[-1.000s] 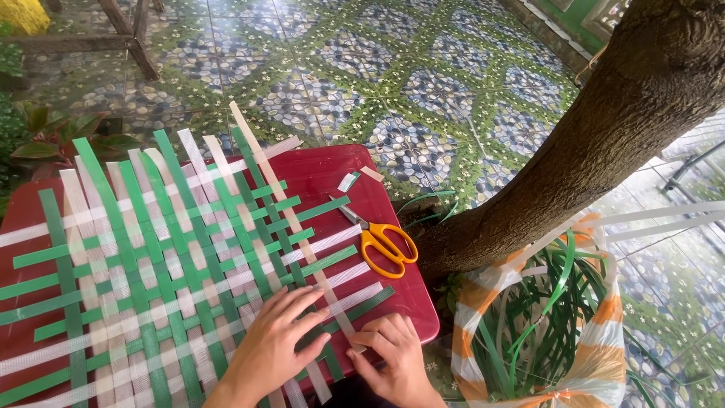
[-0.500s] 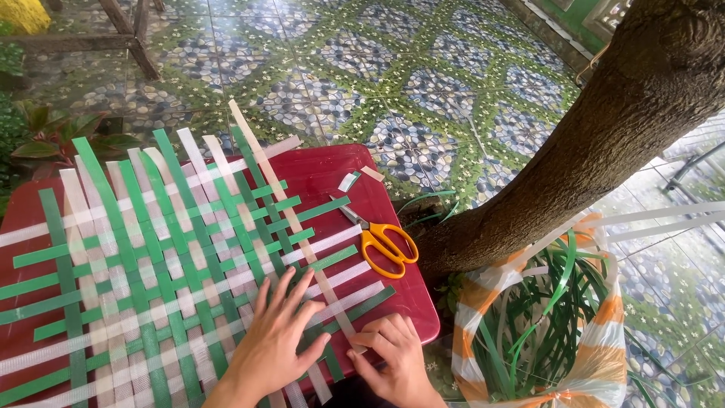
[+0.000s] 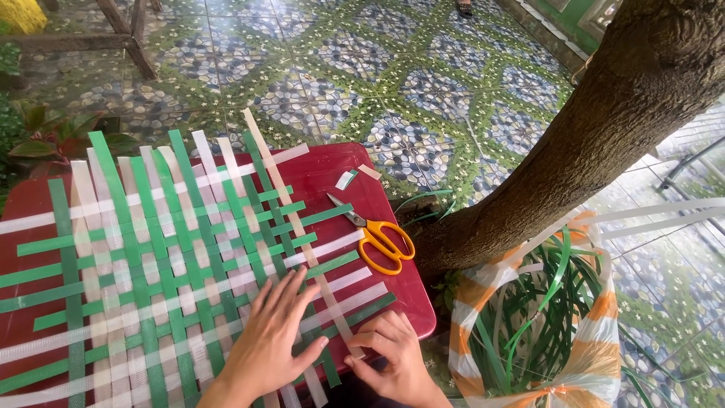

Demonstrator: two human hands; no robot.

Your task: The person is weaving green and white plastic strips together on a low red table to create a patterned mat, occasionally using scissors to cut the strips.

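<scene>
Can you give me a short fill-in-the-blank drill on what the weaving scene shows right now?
1. The left hand lies flat on the woven mat of green and white plastic strips, which rests on a dark ____ table.
2. The scissors have ____ handles.
3. The right hand pinches the near end of a ____ strip.

Missing words: red; orange; beige
</scene>
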